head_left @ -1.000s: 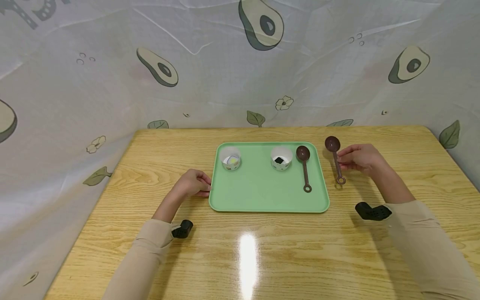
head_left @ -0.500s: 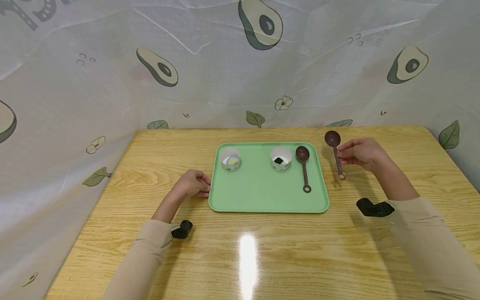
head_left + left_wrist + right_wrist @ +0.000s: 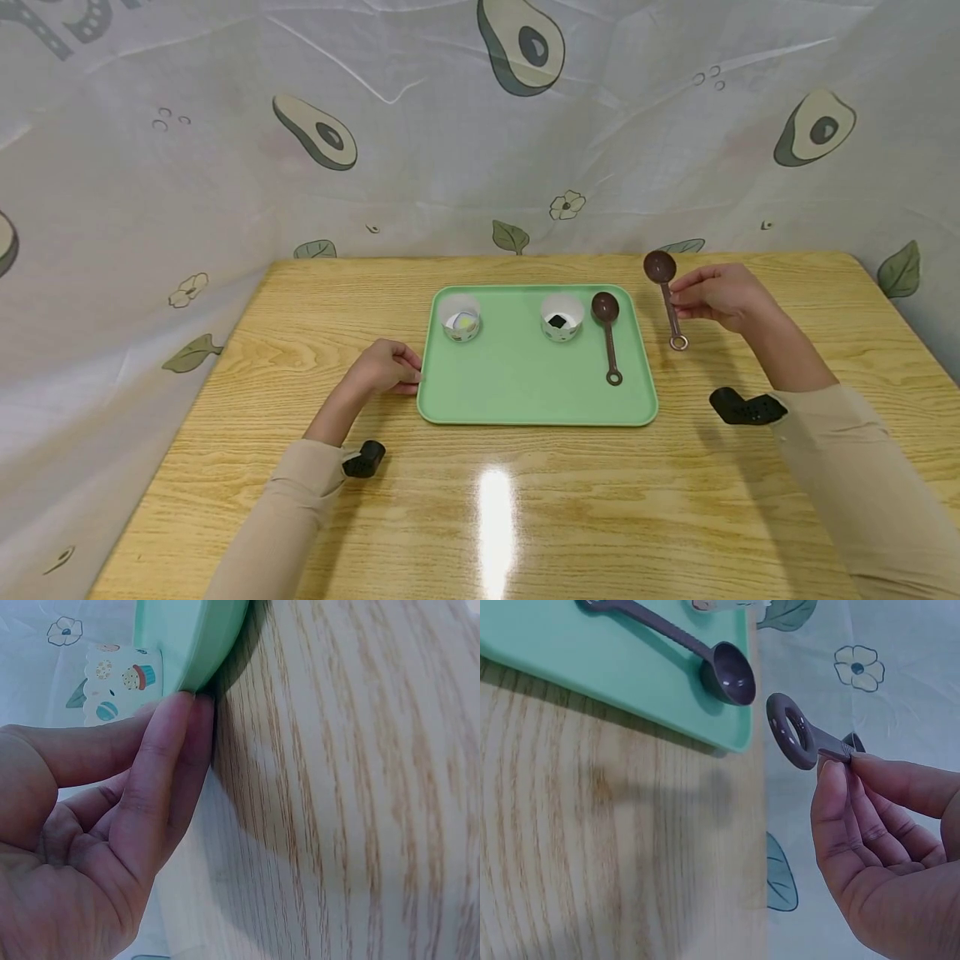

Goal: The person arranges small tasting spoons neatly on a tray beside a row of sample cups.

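My right hand (image 3: 720, 293) pinches a brown measuring spoon (image 3: 661, 268) by its handle, above the table just right of the tray. The spoon's ring end (image 3: 791, 733) faces the right wrist camera, and its bowl is mostly hidden there. A second brown measuring spoon (image 3: 606, 308) lies on the right side of the green tray (image 3: 495, 383). At the tray's left edge, my left hand (image 3: 386, 367) pinches the rim between thumb and fingers, as the left wrist view (image 3: 150, 772) of that hand shows.
Two small white paper cups stand on the tray. The left cup (image 3: 460, 329) holds something pale and yellowish, the right cup (image 3: 562, 332) a black piece. The wooden table (image 3: 600, 500) ends at a hanging cloth (image 3: 420, 167) printed with avocados.
My right hand has lifted the measuring spoon higher and farther back, with a slight shift left at the end. The left hand and the tray have stayed in place.
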A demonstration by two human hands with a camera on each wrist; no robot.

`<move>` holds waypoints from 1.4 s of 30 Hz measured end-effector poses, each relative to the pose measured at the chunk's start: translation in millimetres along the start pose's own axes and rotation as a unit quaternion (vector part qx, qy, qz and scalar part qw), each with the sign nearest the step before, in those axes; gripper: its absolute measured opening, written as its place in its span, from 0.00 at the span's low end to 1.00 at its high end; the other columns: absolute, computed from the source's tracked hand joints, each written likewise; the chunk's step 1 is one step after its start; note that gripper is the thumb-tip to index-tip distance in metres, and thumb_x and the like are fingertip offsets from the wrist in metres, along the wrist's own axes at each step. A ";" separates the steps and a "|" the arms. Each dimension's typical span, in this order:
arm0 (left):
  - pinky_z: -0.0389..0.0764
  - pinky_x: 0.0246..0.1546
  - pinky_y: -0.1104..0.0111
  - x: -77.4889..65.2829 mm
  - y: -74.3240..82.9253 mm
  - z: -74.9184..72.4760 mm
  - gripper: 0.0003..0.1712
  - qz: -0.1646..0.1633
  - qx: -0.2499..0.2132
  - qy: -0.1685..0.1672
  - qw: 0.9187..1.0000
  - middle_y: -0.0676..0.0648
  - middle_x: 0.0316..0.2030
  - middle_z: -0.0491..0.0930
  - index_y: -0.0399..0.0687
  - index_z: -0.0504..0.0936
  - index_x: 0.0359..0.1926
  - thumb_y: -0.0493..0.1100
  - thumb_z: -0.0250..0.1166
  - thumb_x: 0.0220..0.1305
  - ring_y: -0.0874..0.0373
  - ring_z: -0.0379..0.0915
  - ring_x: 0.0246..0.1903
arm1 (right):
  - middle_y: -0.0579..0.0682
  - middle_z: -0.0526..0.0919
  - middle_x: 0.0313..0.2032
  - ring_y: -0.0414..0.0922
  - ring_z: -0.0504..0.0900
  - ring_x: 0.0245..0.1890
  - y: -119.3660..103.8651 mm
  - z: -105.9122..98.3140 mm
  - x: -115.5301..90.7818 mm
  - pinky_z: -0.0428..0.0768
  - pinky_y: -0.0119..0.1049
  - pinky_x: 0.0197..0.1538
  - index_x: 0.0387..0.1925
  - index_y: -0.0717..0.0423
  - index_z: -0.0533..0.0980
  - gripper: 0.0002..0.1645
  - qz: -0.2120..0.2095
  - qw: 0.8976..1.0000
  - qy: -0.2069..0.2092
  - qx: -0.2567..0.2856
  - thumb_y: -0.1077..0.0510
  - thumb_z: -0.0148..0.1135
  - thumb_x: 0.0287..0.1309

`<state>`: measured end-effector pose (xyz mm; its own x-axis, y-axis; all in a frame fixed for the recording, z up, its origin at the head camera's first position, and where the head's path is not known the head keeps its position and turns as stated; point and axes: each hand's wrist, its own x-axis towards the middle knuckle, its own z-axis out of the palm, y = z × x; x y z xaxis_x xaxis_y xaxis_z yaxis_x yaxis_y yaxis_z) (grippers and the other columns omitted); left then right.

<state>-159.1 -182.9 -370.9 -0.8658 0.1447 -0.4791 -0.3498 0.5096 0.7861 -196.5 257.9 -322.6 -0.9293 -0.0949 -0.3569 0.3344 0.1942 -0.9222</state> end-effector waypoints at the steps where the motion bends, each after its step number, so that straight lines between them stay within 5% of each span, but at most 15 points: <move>1: 0.82 0.31 0.67 0.1 0.0 0.0 0.10 0.000 0.001 0.000 1.000 0.42 0.28 0.70 0.25 0.72 0.40 0.25 0.59 0.57 0.58 0.74 0.24 | 0.48 0.79 0.25 0.41 0.80 0.24 -0.9 0.5 0.3 0.82 0.34 0.35 0.27 0.58 0.77 0.10 -0.001 1.000 0.000 -0.002 0.72 0.55 0.56; 27: 0.83 0.31 0.66 -0.3 0.1 -0.3 0.09 0.010 0.007 0.003 1.000 0.42 0.27 0.71 0.25 0.72 0.39 0.25 0.59 0.56 0.57 0.75 0.24 | 0.49 0.79 0.23 0.41 0.80 0.23 -12.6 23.4 4.0 0.83 0.33 0.33 0.24 0.58 0.77 0.13 -0.013 0.999 -0.021 0.044 0.75 0.54 0.54; 42: 0.83 0.31 0.66 -1.0 0.7 -1.5 0.08 0.013 0.007 0.001 1.000 0.42 0.27 0.71 0.26 0.72 0.39 0.25 0.59 0.56 0.56 0.75 0.24 | 0.50 0.79 0.23 0.42 0.80 0.22 -16.5 41.7 8.1 0.83 0.35 0.33 0.29 0.65 0.75 0.05 -0.010 0.999 -0.028 0.033 0.74 0.56 0.54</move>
<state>-159.1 -183.9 -369.2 -0.8754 0.1571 -0.4572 -0.3214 0.5175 0.7930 -203.1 213.2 -316.4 -0.9263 -0.1540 -0.3438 0.3266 0.1266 -0.9367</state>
